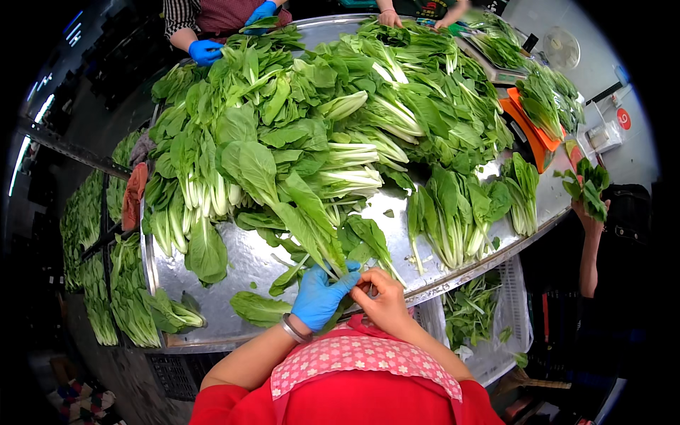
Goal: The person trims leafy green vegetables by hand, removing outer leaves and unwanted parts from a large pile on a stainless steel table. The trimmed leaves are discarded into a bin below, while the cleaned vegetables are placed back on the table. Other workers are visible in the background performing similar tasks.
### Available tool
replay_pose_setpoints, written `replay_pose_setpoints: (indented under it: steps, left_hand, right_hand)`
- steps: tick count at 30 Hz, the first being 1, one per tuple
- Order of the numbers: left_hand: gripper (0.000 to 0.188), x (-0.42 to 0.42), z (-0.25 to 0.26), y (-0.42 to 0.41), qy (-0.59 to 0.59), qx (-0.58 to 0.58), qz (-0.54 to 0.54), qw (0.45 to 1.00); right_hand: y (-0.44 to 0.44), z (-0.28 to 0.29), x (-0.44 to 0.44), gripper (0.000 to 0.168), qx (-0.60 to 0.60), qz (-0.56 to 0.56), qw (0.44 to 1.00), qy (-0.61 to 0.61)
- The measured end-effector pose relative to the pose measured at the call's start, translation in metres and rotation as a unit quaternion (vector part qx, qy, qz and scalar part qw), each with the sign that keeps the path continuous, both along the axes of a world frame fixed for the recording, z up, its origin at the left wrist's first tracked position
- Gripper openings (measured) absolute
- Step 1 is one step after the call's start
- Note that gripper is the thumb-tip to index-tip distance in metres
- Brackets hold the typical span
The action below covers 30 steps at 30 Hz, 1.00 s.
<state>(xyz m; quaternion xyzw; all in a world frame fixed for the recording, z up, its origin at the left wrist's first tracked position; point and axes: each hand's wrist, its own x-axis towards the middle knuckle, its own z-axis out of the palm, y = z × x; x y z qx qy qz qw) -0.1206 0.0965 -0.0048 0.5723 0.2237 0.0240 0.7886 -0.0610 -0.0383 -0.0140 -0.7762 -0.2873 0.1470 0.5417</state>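
Note:
My left hand (319, 298), in a blue glove, is closed around the stem end of a leafy green plant (313, 223) whose leaves point away from me. Bare and ungloved, my right hand (383, 300) has its thumb and fingertips bent together beside the left fingers at the stems; whether it pinches a stem is hidden. Loose leaves (369, 236) lie just beyond both hands on the metal table (247, 265). A single leaf (260, 309) rests left of my left wrist. A large heap of leafy greens (297, 122) covers the middle of the table.
Two people work across the table; another person's hand (591, 212) holds greens at right. An orange scale (531, 130) and a second scale (496, 71) stand at the right. Bunches (451, 223) lie near the front edge. Below is a white crate (518, 308) with leaves; more greens (127, 292) fill racks at left.

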Motion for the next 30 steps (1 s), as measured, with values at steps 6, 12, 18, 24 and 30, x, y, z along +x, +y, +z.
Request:
replay_pose_setpoints:
  steps: [6,12,18,24,30]
  left_hand:
    - [0.033,-0.003,0.004,0.004,0.017,-0.142,-0.028,0.989]
    - [0.031,-0.003,-0.003,0.003,-0.019,-0.082,-0.067,0.994]
    - [0.025,0.000,-0.002,0.008,0.031,-0.125,-0.008,0.992]
    - [0.020,0.004,0.004,0.004,-0.030,-0.206,0.084,0.974]
    - [0.021,0.000,0.023,0.030,-0.161,-0.147,0.202,0.955]
  right_hand:
    - [-0.001,0.004,0.002,0.013,0.019,-0.018,0.998,-0.057]
    - [0.003,0.004,0.003,0.010,-0.012,-0.024,0.998,-0.059]
    - [0.002,-0.002,0.006,0.006,0.014,-0.003,0.999,-0.037]
    - [0.002,-0.017,-0.006,0.006,0.179,-0.118,0.962,0.166]
    - [-0.032,0.009,0.017,0.011,-0.048,0.029,0.997,-0.061]
